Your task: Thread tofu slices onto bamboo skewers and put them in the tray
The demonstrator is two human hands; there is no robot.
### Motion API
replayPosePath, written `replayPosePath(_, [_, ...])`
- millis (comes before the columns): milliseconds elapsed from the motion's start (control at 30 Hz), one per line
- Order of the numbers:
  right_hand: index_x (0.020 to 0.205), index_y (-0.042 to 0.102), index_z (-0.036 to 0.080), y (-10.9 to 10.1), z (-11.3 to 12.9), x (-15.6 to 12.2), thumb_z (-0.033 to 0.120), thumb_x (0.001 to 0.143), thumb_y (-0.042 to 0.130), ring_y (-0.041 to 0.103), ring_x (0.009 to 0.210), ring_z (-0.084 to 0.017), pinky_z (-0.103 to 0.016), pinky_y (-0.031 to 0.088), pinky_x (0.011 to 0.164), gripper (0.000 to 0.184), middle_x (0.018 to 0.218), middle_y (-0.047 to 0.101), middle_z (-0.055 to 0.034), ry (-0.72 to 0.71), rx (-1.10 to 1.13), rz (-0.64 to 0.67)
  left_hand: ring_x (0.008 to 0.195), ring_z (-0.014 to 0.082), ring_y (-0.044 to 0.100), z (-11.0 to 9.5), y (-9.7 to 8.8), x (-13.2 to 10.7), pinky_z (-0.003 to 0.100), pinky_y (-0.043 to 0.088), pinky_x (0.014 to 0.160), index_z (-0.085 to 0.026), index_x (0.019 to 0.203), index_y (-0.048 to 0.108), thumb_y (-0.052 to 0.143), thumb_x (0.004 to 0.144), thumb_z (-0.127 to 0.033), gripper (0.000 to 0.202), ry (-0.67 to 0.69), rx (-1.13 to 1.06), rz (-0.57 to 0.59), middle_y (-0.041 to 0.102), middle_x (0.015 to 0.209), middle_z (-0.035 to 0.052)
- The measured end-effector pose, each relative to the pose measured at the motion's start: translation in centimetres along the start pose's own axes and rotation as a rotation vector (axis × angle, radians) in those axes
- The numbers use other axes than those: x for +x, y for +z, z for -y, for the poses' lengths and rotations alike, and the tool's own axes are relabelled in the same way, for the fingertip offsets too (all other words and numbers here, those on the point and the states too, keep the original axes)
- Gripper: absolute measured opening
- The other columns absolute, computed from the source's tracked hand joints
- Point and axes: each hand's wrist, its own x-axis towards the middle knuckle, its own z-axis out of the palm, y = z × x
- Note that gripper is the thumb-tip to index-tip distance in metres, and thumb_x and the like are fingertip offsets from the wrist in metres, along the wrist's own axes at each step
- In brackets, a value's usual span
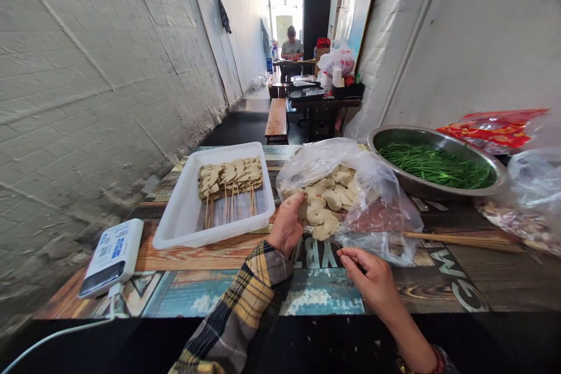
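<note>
My left hand [288, 223] is closed around the edge of several thin, round, pale beige food slices [322, 219], which overlap in a short row in front of an open plastic bag. My right hand [370, 277] is just below and to the right of them, thumb and fingers pinched together; whatever is between the fingertips is too small to make out. More of the same slices lie inside the clear plastic bag [322, 155]. To the left, a white plastic tray [175, 225] holds skewered slices [230, 175] in a stack, their thin sticks pointing toward me.
A bundle of bare wooden skewers [468, 239] lies at the right. Behind it stands a metal basin [438, 188] of green chives, beside a red packet [491, 128]. A white device [111, 257] with a cable sits at the left. Farther back are a bench [277, 117] and a seated person [292, 47].
</note>
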Motion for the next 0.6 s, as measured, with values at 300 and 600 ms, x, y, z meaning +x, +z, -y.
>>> replayPosePath(300, [0.087, 0.072, 0.021, -0.5, 0.3, 0.4, 0.037, 0.094, 0.048, 0.067, 0.079, -0.022, -0.031, 0.053, 0.072, 0.03, 0.084, 0.071, -0.0071, -0.148, -0.169, 0.023, 0.087, 0.0224, 0.068, 0.2, -0.1, -0.4, 0.031, 0.054, 0.075, -0.012, 0.097, 0.067, 0.071, 0.075, -0.042, 0.038, -0.076, -0.077, 0.095, 0.072, 0.09, 0.0108])
replayPosePath(600, [0.087, 0.073, 0.022, -4.1, 0.4, 2.8, 0.047, 0.089, 0.049, 0.07, 0.086, -0.025, -0.035, 0.055, 0.078, 0.035, 0.092, 0.075, -0.0085, -0.206, -0.321, -0.058, 0.074, 0.0193, 0.068, 0.6, -0.7, -0.3, 0.031, 0.053, 0.071, -0.013, 0.107, 0.062, 0.052, 0.084, -0.059, 0.052, -0.06, -0.188, 0.074, 0.07, 0.087, 0.01])
